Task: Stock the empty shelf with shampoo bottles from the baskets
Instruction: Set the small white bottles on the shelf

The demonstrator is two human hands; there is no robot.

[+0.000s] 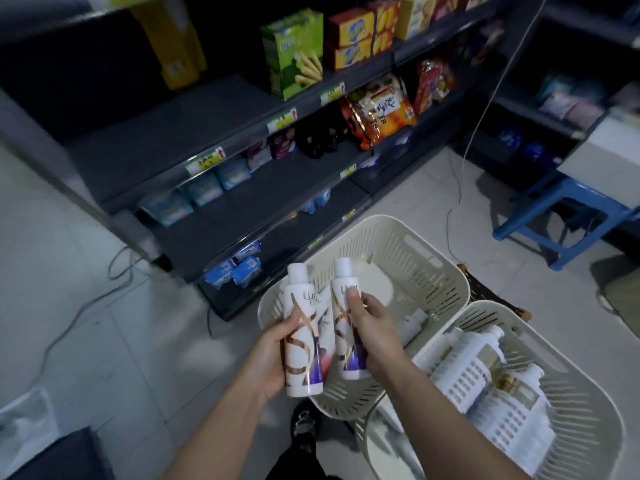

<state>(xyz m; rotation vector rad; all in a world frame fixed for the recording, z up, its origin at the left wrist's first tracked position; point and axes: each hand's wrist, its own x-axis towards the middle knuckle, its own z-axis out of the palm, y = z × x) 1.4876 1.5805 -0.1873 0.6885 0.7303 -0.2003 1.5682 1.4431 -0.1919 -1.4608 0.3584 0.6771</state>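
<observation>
My left hand (268, 355) grips a white shampoo bottle with gold swirls and a purple patch (303, 344), held upright over the near edge of a cream basket (446, 271). My right hand (372, 332) grips a second matching bottle (343, 306) just to its right, over the same basket. One more small bottle (412, 323) lies inside that basket. A second cream basket (588, 382) at the lower right holds several larger white bottles (467, 368). The dark shelf (173, 133) at the left of the rack is bare.
The rack carries snack boxes (292, 53), snack bags (381, 109) and blue packs (204, 192) on other shelves. A blue stool (561, 209) stands at the right. Cables (114, 271) run over the tiled floor. My shoe (304, 424) is below the baskets.
</observation>
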